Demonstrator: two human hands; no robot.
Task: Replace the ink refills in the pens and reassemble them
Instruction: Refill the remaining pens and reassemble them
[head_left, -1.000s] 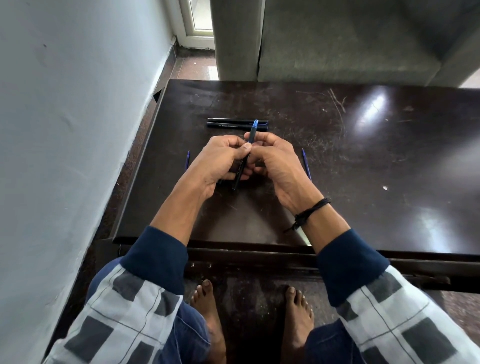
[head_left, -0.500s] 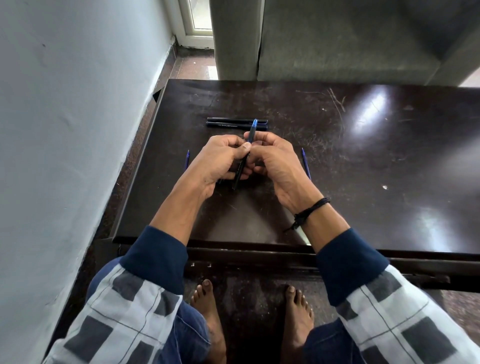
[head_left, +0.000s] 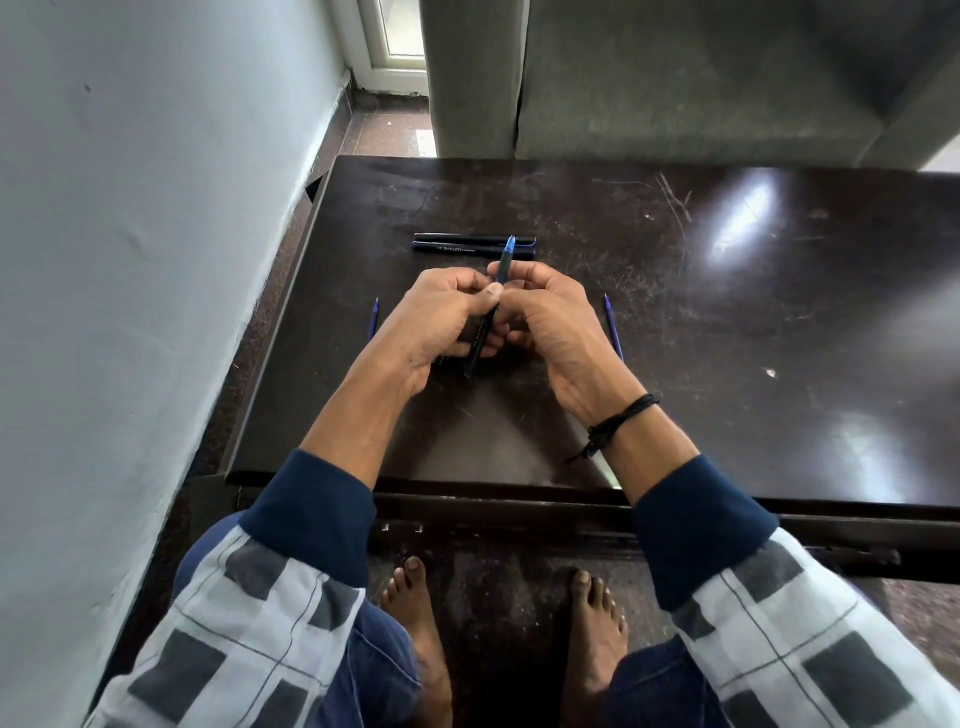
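Barely anything's shifted vs 0.5 s ago — I see L hand and R hand still clamped round the pen, blue tip up, over the table — two more pens just beyond, left refill and right refill flanking the hands.

Dark brown glossy table; black pen with a blue tip; two black pens; blue refills; navy cuffs, grey-checked white sleeves.
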